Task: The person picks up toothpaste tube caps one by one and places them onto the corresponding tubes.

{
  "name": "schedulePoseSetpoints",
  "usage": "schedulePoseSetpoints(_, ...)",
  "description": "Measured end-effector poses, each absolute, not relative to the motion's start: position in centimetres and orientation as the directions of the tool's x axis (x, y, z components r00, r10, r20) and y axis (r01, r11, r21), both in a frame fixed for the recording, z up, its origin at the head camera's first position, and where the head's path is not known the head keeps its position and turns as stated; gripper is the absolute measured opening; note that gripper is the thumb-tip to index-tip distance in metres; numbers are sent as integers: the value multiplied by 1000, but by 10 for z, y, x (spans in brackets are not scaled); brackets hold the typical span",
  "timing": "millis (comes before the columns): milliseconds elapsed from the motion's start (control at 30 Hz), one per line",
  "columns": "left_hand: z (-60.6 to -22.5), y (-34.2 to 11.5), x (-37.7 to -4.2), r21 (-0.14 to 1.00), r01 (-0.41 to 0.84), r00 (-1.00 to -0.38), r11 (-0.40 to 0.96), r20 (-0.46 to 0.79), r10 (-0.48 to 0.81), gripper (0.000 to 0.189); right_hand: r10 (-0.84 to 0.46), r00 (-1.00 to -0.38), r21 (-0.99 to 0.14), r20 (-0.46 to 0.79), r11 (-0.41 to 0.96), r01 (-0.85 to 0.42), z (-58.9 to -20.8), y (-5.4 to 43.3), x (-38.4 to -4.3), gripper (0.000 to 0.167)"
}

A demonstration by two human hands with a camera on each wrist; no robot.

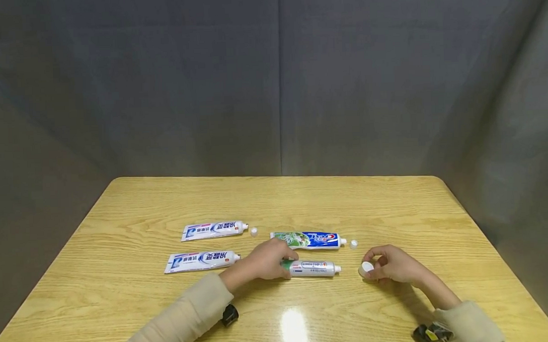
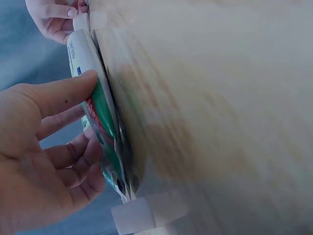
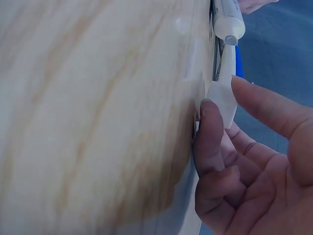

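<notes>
A white and green toothpaste tube (image 1: 314, 268) lies on the table, its uncapped nozzle pointing right. My left hand (image 1: 270, 259) grips its green tail end, with the thumb (image 2: 73, 93) across the upper side in the left wrist view. To the right of the nozzle, my right hand (image 1: 397, 265) pinches a white cap (image 1: 367, 268) between thumb and fingers. The right wrist view has this cap (image 3: 223, 103) close to the tube's nozzle (image 3: 231, 40), with a gap between them. Just behind lies a blue and green toothpaste tube (image 1: 319, 240), uncapped, beside a small white cap (image 1: 354, 244).
Two white and blue toothpaste tubes lie at the left, a farther one (image 1: 214, 230) and a nearer one (image 1: 200, 261), nozzles to the right. Another white cap (image 1: 254, 232) sits by the farther nozzle. Grey curtains (image 1: 271, 90) hang behind the wooden table (image 1: 135, 206).
</notes>
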State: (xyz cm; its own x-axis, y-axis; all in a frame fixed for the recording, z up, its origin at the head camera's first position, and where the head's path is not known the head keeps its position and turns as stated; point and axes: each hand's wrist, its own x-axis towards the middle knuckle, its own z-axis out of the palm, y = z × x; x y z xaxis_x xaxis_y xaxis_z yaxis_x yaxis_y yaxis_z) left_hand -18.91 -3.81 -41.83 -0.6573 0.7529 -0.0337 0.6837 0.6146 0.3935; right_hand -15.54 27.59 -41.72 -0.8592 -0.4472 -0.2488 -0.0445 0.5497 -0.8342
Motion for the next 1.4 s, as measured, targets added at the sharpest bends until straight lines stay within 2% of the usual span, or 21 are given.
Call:
schedulePoseSetpoints(167,-416,-36,-188,354,697,-661,623,-19,750,21,-444,-860,-835,-250,549,-41,-415,275,-154,22)
schedulePoseSetpoints(300,-413,-35,-185,354,676,-676,646,-52,735,22,-458,-852,-839,-254,543,-42,-414,276,-153,22)
schedulePoseSetpoints(400,-413,-35,-183,371,657,-679,657,-88,729,26,-469,-843,-843,-264,536,-34,-413,277,-153,23)
schedulePoseSetpoints(567,-416,-35,-184,426,658,-649,621,-98,754,23,-490,-833,-856,-256,515,-39,-411,275,-150,23)
schedulePoseSetpoints(867,-417,-38,-185,515,648,-623,561,-66,780,21,-547,-808,-906,-218,422,-41,-410,275,-146,23)
schedulePoseSetpoints(1400,-409,-40,-182,538,666,-627,517,29,778,22,-554,-814,-938,-173,346,-36,-410,272,-143,30)
